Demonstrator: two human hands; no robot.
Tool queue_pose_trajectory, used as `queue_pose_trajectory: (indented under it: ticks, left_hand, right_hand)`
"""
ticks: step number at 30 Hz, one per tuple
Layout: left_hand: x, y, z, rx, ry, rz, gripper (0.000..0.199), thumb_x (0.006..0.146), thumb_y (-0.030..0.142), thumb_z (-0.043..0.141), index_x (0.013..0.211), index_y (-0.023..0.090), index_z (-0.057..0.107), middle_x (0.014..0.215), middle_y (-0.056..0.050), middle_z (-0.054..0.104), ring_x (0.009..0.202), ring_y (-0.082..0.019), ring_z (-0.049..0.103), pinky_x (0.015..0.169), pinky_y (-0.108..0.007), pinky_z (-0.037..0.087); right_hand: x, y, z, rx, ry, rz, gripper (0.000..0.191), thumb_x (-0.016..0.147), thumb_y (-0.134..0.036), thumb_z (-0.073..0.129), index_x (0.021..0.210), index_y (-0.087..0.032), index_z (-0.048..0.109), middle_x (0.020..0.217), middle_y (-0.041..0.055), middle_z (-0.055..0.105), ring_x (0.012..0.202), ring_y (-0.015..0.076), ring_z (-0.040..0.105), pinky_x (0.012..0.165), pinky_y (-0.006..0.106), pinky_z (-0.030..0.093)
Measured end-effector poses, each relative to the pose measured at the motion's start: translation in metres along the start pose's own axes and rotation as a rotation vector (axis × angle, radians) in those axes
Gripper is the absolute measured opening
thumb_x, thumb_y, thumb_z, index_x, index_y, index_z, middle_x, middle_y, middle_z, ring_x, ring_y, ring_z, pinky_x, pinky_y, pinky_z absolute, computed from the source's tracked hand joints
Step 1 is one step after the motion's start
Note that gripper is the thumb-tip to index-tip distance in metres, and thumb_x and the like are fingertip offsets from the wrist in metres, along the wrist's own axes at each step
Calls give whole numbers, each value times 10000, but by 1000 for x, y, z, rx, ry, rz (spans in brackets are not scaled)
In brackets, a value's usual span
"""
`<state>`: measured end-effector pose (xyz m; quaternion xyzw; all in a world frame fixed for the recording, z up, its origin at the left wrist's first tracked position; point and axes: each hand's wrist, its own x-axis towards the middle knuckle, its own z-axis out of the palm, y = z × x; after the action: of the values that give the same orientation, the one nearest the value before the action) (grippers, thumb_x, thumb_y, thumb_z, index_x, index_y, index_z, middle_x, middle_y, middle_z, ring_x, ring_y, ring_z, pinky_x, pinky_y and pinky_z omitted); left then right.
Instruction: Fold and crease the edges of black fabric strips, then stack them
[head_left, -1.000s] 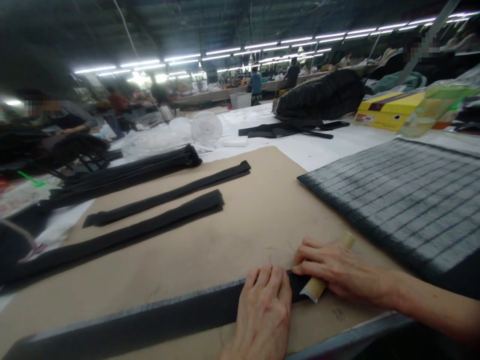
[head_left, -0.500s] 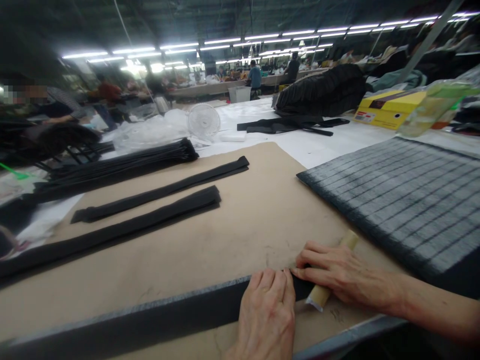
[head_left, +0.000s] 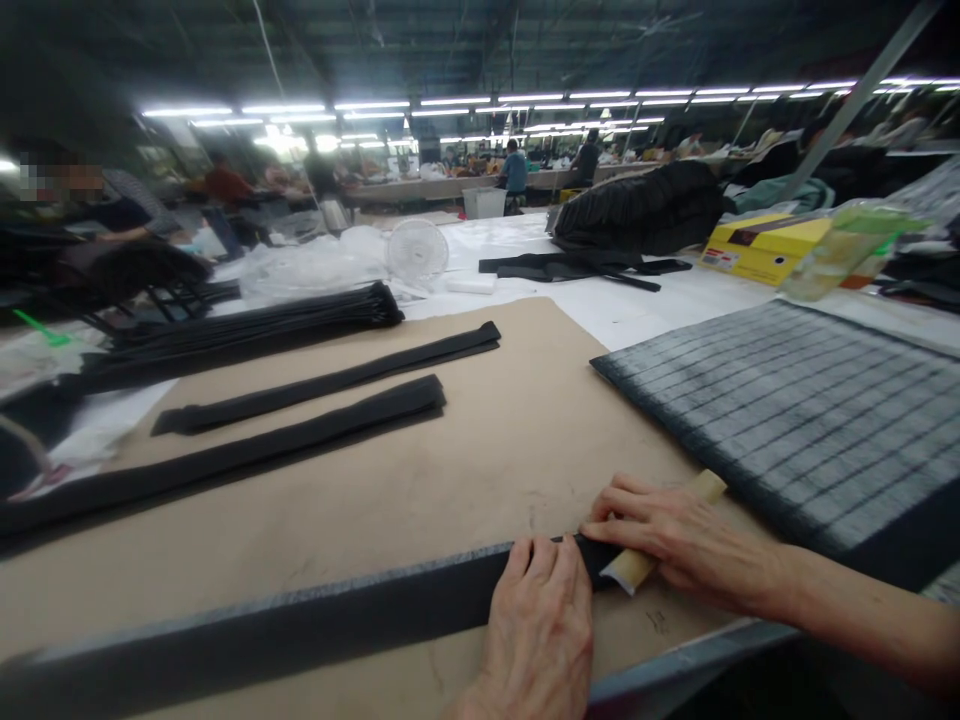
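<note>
Strip (head_left: 337,615) lies under the left hand (head_left: 541,625), pressed by loose fingers, reaching toward nine o'clock; the right hand (head_left: 666,530), closed round a stick (head_left: 628,571), touches it.

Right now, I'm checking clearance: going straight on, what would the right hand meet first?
The right hand would probably meet the left hand first, just ahead of it, though the depth is unclear.
</note>
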<state>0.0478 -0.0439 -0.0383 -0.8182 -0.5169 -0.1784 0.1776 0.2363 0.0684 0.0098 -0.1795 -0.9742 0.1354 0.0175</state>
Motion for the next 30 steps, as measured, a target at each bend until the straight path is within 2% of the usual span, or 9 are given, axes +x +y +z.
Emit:
queue_pose_trajectory:
  ticks: [8,14,18,20,21,23,24,27,30]
  left_hand:
    - [-1,1,-1,8,-28,-14,367,884,193,496,1211,69,606,935,-55,617,870,-185,537,865,-301,474]
    - [-2,5,5,51,42,-32,366,882,166,466,1193,72,635,993,-58,640,930,-198,549,883,-300,488]
    - [-4,8,9,62,106,-53,366,881,157,437,1155,68,662,995,-59,658,918,-193,579,862,-289,512]
    - [-6,11,10,85,142,-71,368,881,148,421,1129,54,675,1003,-72,669,946,-201,594,871,-288,517]
    - [-7,14,11,98,158,-87,368,881,146,415,1114,47,681,1008,-82,674,962,-207,600,875,-289,519]
    - [-10,19,12,112,190,-127,370,887,151,400,1079,38,695,1017,-105,682,984,-218,610,872,-292,527]
    - [-11,21,14,114,208,-151,374,891,157,392,1062,36,701,1019,-115,684,988,-222,614,868,-294,531]
    - [-14,27,20,115,254,-218,382,894,166,379,1036,39,710,1025,-125,685,989,-227,622,862,-297,540]
    - [-17,32,29,120,283,-221,359,888,170,406,1047,47,704,1056,-119,675,1001,-222,623,863,-283,542]
  right_hand:
    - [-6,5,10,-95,18,-90,451,867,-1,372,1223,-199,566,1052,84,592,911,216,554,745,335,481]
    - [-14,8,15,-122,82,-87,403,953,-93,381,1297,-224,547,996,66,594,846,190,584,713,302,491]
    - [-19,17,5,-149,-2,1,553,931,-73,365,1401,-354,444,901,14,599,707,170,603,607,274,461]
    - [-15,18,-3,-108,-15,89,530,946,-152,409,1444,-330,381,912,16,626,722,191,625,605,291,464]
    - [-11,17,-7,-75,-17,120,501,957,-236,453,1448,-302,374,979,34,642,795,217,640,649,315,479]
    - [2,12,-14,7,-30,131,454,968,-416,484,1396,-273,433,1154,71,621,969,265,623,769,365,485]
    - [10,9,-16,49,-47,120,410,985,-461,444,1348,-273,476,1172,71,612,985,262,616,794,369,475]
    - [34,3,-18,90,-117,98,315,1036,-404,305,1154,-273,566,985,31,602,797,201,606,698,333,435]
    - [48,5,-11,36,-171,47,269,1034,-385,338,976,-244,559,884,10,539,711,182,557,623,318,365]
